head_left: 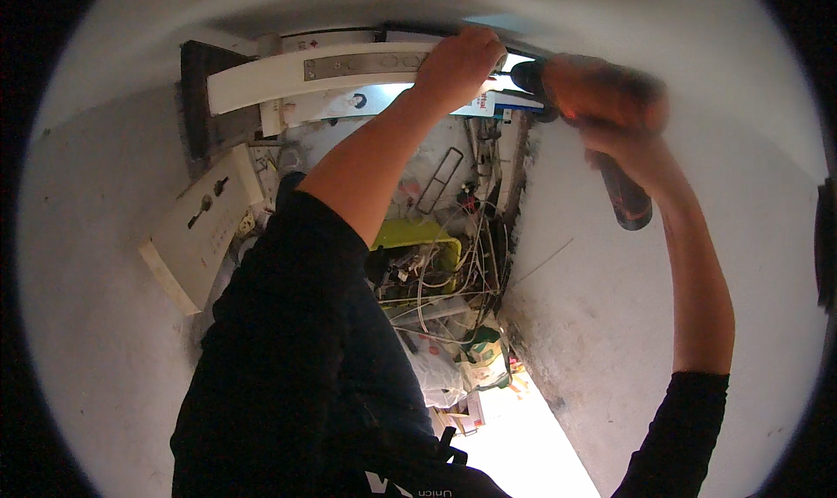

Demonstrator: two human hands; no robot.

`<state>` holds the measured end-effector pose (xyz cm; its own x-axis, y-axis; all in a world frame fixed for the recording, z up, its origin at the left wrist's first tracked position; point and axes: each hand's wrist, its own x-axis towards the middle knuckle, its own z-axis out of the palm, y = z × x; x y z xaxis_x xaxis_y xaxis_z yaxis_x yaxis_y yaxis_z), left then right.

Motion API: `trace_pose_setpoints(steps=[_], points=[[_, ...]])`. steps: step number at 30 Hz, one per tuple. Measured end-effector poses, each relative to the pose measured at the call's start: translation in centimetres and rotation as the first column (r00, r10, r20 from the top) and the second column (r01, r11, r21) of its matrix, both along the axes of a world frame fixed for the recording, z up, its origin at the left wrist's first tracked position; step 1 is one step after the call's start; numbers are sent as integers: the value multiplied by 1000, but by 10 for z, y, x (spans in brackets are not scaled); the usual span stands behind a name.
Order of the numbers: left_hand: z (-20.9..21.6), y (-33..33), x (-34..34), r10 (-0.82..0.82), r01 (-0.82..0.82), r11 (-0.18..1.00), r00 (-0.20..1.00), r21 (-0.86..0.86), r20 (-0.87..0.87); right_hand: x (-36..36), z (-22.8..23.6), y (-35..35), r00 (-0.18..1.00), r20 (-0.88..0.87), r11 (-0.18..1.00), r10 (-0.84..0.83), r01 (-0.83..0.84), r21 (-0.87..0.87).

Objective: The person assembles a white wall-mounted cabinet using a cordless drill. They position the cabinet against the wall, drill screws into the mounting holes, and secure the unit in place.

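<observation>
A long white door piece point(253, 81) lies across the top of the view, with a metal lock plate point(366, 65) set in its edge. My left hand point(458, 66) is closed over its right end, fingertips bent down on the far side and partly hidden. My right hand point(629, 152) grips an orange and black cordless drill point(602, 92), whose handle hangs down below my fist. The drill's chuck points left, with its bit close to the fingers of my left hand. Whether the bit touches anything there, I cannot tell.
Below left stands a white panel point(205, 232) with a lock and key-like fitting. Beneath my arms are a yellow-green bin point(414, 234) full of clutter, tangled white cables point(475, 262) and a plastic bag point(436, 376). A white wall point(602, 315) rises close on the right.
</observation>
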<state>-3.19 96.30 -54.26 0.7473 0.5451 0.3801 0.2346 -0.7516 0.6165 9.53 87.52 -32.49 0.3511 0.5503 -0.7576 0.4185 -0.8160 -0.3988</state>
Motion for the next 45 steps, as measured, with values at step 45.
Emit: trace_pose_setpoints(steps=[45], points=[[74, 29, -23, 171, -56, 466, 985, -883, 28, -124, -11, -275, 368, -355, 386, -859, 922, 22]])
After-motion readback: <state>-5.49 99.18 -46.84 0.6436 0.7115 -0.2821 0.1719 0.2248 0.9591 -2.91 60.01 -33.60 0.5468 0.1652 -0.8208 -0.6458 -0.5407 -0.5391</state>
